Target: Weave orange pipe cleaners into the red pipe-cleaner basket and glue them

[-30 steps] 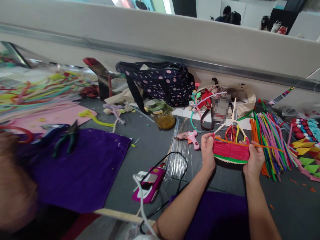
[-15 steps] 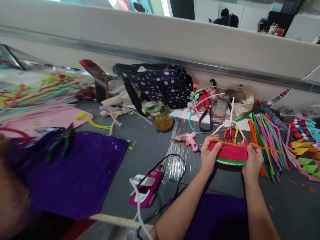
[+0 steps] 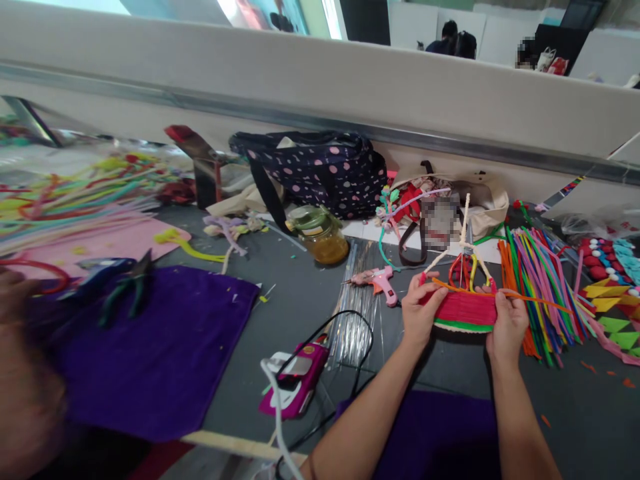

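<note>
Shifts the left hand [image 3: 418, 312] farther in over the left end of the red panel [image 3: 466, 309], pinching there and, with the right hand [image 3: 507, 321], at the right end, above the counter [image 3: 590, 413], seemingly to steady the orange strip [image 3: 545, 304] along the far edge.

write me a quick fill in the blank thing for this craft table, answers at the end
The left hand and right hand hold a panel whose red area is bordered directly below by a ____ stripe. The glue gun has a ____ body. The pliers lie on a ____ cloth.
Missing words: green; pink; purple.
</note>
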### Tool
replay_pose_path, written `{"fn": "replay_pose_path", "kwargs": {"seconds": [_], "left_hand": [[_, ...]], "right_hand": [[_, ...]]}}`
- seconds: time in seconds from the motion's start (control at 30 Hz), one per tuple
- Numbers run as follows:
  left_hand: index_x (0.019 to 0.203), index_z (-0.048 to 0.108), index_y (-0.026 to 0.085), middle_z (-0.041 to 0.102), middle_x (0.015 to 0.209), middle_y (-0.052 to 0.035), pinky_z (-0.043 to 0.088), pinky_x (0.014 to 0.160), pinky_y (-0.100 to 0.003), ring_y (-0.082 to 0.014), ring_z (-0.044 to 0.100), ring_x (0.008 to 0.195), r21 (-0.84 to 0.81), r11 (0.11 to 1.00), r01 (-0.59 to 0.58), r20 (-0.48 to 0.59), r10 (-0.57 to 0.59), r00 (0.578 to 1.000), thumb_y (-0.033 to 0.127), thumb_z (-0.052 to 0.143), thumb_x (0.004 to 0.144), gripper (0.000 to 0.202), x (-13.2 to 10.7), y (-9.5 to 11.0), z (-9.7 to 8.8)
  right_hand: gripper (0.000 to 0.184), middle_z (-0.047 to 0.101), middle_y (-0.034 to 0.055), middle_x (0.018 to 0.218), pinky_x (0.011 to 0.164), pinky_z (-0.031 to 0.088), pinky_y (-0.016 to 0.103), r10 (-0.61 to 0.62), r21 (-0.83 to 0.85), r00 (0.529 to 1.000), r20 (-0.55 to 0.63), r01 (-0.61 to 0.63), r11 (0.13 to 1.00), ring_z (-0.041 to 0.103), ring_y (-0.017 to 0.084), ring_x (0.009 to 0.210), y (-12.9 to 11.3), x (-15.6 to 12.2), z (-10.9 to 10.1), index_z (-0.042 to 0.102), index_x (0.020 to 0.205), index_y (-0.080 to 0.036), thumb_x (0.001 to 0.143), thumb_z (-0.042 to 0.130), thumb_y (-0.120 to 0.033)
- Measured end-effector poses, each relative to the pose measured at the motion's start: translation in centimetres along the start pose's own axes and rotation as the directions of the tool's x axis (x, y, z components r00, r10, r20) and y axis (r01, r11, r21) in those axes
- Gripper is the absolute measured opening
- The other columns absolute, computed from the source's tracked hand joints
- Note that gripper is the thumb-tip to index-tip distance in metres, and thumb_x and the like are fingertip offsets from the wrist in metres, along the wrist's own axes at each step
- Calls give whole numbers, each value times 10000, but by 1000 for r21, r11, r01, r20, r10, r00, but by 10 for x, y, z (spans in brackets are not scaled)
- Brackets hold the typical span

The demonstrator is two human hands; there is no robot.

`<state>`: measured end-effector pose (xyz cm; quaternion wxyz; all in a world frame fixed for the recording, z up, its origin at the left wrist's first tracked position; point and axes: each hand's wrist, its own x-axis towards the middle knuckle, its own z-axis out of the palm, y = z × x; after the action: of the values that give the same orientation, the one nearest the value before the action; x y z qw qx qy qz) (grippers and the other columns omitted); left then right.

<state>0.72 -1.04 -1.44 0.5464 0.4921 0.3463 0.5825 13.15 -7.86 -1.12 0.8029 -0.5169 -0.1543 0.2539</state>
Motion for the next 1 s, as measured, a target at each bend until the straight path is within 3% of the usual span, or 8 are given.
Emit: {"fn": "replay_pose_path", "kwargs": {"seconds": [0.13, 0.27, 0.37, 0.5, 0.6, 0.8, 0.9, 1.0], "left_hand": [[731, 734, 209, 647, 1007, -73, 445, 933, -375, -220, 590, 1002, -23, 1000, 17, 5, -17, 1000, 268, 740, 724, 60, 1, 0, -1], [857, 743, 212, 660, 946, -57, 451, 903, -331, -198, 607, 938, 23, 999, 27, 17, -27, 999, 265, 716, 742, 130, 2, 0, -3], [970, 725, 210, 670, 976, -60, 463, 869, -297, -190, 611, 948, 31, 998, 59, 31, -60, 998, 285, 701, 763, 222, 2, -1, -3], [1327, 493, 265, 665, 994, -44, 486, 786, -254, -162, 626, 927, -117, 985, 123, 10, -123, 992, 272, 743, 732, 646, 0, -3, 1], [1419, 318, 283, 670, 953, -19, 498, 753, -256, -142, 648, 828, -265, 926, 270, 53, -265, 963, 247, 798, 667, 893, -2, -3, 7], [953, 618, 133, 643, 716, 15, 471, 625, -210, -86, 595, 594, -295, 764, 573, 217, -530, 819, 229, 847, 570, 457, -3, -9, 8], [830, 602, 139, 642, 696, 23, 460, 602, -196, -76, 590, 576, -275, 763, 585, 221, -542, 811, 232, 845, 569, 368, -2, -11, 6], [801, 557, 151, 687, 800, -9, 490, 678, -222, -115, 655, 692, -288, 771, 569, 237, -518, 822, 210, 840, 567, 372, -1, -9, 4]], "right_hand": [[300, 732, 40, 816, 739, 577, 439, -1, 9, 1000, 0, 1, 1000, 729, 239, 746, 1, 0, 0, 511, 900, -205, 753, 700, -385], [293, 724, 41, 829, 787, 556, 431, -18, -26, 1000, -17, 17, 1000, 720, 227, 793, 5, 4, -3, 539, 893, -196, 756, 693, -404], [274, 707, 70, 964, 870, 516, 388, -145, -178, 988, -56, 133, 975, 680, 203, 918, 6, 8, -8, 604, 874, -177, 757, 691, -410], [249, 686, 68, 906, 764, 511, 292, -350, -383, 933, -90, 292, 877, 641, 159, 819, -1, 6, -8, 640, 823, -164, 785, 670, -409], [255, 664, 20, 736, 552, 478, 240, -286, -321, 956, -68, 250, 913, 581, 110, 554, -8, 0, -3, 601, 855, -166, 821, 631, -417], [274, 653, 26, 787, 558, 509, 250, -128, -416, 976, 174, 191, 889, 591, 115, 587, -10, -1, -2, 657, 937, -166, 788, 644, -396], [332, 673, 79, 976, 607, 528, 278, -109, -505, 957, 269, 237, 830, 618, 134, 669, -3, 9, -12, 670, 1040, -174, 812, 581, -399], [431, 694, 96, 970, 564, 513, 282, 20, -565, 963, 270, 142, 813, 618, 146, 626, 4, 16, -22, 637, 1137, -163, 798, 575, -422]]}}
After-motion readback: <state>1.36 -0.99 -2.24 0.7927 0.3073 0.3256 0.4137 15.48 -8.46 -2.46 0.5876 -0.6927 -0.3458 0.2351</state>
